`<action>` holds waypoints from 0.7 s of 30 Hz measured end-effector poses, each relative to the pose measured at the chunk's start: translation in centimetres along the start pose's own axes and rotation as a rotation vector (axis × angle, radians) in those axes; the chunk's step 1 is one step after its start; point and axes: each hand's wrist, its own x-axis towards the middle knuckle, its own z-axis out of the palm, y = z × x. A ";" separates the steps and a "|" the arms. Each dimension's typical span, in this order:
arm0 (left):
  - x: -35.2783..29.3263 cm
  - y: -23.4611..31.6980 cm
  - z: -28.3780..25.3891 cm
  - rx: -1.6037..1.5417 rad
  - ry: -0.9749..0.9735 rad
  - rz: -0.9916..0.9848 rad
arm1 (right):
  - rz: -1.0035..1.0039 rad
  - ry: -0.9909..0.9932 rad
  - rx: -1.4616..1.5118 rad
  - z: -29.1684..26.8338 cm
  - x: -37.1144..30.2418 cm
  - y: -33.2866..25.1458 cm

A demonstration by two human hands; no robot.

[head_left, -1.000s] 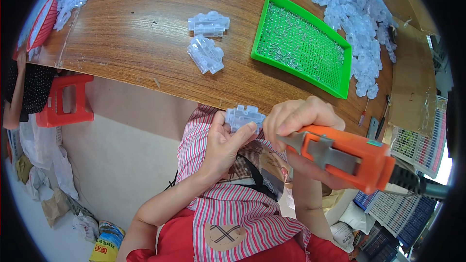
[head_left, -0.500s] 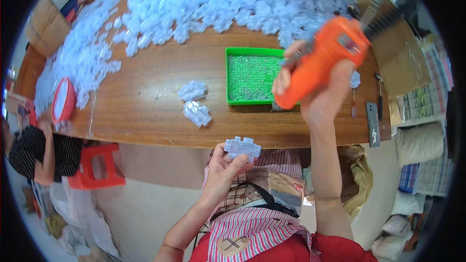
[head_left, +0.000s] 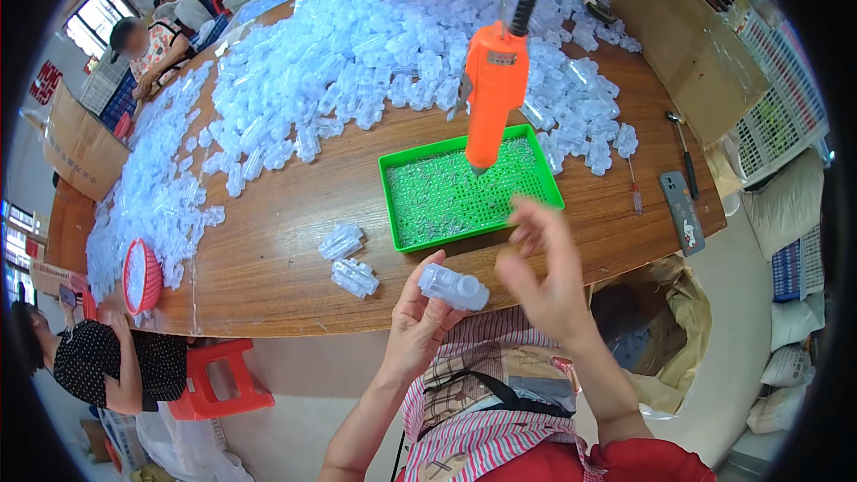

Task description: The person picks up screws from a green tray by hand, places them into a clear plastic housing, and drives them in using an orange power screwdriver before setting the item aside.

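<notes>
A clear plastic housing point(head_left: 453, 286) with a round boss on it is pinched in my left hand point(head_left: 416, 328), just off the table's near edge. To its right, my right hand point(head_left: 555, 281) is empty, its fingers apart and slightly blurred. Beyond that hand an orange electric screwdriver point(head_left: 495, 89) hangs tip down on its cable. Its tip is over a green tray point(head_left: 445, 236) that holds many tiny metal pieces, apparently screws. Two more clear housings point(head_left: 354, 277) lie on the table left of the tray.
A wide heap of clear plastic parts point(head_left: 339, 71) covers the far and left table point(head_left: 268, 223). A red basket point(head_left: 150, 278) stands at the left. A phone point(head_left: 682, 211), a hammer-like tool point(head_left: 686, 156) and a thin screwdriver point(head_left: 636, 196) lie right. Co-workers point(head_left: 98, 361) sit left.
My right hand has let go of the orange screwdriver, which now hangs above the tray, and has come back toward my left hand. The housing in my left hand is turned. The view has shifted.
</notes>
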 end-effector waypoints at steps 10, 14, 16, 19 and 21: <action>0.9 -1.2 0.7 0.143 -0.093 0.054 | -0.216 -0.025 -0.090 0.8 -2.8 1.0; 1.0 -1.3 0.5 0.193 -0.028 0.042 | -0.143 -0.089 -0.016 0.7 -2.7 1.5; 0.9 -1.3 0.4 0.271 -0.009 0.085 | 0.040 -0.149 0.176 0.6 -2.9 1.6; 0.9 -0.3 1.6 0.324 -0.019 0.149 | 0.356 -0.112 0.822 1.4 -3.5 2.4; 0.7 0.3 1.5 0.303 -0.033 0.097 | 0.494 -0.150 0.972 1.2 -3.5 2.9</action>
